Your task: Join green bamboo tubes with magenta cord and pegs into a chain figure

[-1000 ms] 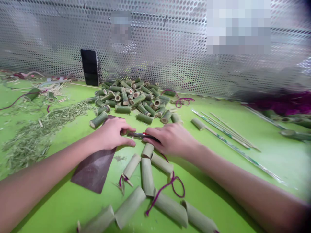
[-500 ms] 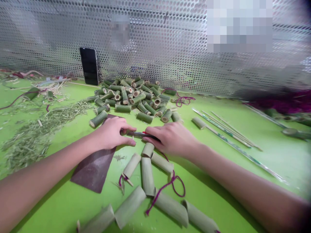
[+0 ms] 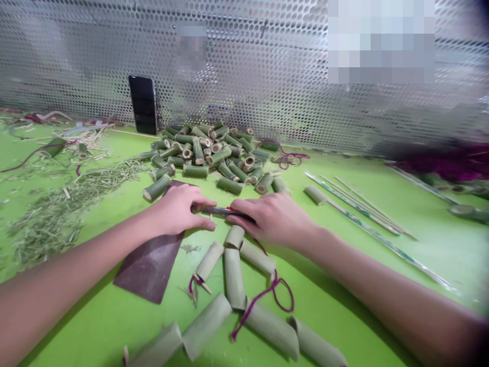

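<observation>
My right hand (image 3: 273, 216) is closed round a slim black-handled metal tool (image 3: 219, 210) with a red spot, pointing left. At the tool's tip my left hand (image 3: 183, 206) has its thumb and forefinger curled, with the end of a small pale wooden stick (image 3: 210, 218) between them. The rest of that stick is hidden. Beneath the left wrist lies a brown sheet (image 3: 153, 270) that looks like sandpaper. Closer to me, peeled bamboo tubes (image 3: 234, 278) are linked in a branching figure, and purple cord (image 3: 250, 308) loops out of it.
Behind my hands is a pile of short green bamboo pieces (image 3: 194, 171). A phone (image 3: 143, 105) leans on the perforated metal wall (image 3: 237, 92). Bamboo shavings (image 3: 57, 219) are spread at left. Thin sticks (image 3: 367, 204) and a clear plastic sleeve (image 3: 401, 255) lie at right.
The whole view has shifted slightly, so everything appears a little further right. Both hands keep the same hold and position relative to the tool and bamboo.
</observation>
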A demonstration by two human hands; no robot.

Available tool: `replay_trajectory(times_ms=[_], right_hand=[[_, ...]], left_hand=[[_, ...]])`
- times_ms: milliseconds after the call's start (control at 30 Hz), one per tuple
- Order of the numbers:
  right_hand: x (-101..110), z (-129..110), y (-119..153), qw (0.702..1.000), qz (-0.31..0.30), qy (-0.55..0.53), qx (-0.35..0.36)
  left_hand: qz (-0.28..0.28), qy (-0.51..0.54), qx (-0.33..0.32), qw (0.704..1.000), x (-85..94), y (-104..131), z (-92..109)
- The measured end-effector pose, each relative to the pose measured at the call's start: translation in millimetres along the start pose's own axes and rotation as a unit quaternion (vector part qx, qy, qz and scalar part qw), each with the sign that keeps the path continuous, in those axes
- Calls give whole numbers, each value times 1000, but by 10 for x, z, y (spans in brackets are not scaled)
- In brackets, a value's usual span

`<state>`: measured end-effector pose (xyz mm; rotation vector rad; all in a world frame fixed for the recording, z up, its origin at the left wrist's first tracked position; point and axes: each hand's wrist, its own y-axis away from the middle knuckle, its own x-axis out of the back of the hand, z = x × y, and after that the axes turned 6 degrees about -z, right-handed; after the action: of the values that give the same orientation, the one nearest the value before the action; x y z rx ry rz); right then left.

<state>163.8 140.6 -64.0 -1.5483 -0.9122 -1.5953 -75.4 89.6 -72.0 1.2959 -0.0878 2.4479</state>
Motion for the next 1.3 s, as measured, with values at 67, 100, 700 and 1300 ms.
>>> replay_trajectory(times_ms=[67, 100, 700, 1300], right_hand=[[3, -3, 0, 1000, -1, -2, 4], [5, -5, 0, 1000, -2, -4, 6], [52, 17, -50, 999, -28, -38, 28], [89, -8, -42, 998, -49, -10, -39]], left_hand=[[0, 4, 0, 1000, 1, 2, 7], [0, 5, -1, 1000, 1, 3, 9], [15, -34, -39, 999, -16, 5, -31], [-21, -17, -19, 999, 39, -8, -62]])
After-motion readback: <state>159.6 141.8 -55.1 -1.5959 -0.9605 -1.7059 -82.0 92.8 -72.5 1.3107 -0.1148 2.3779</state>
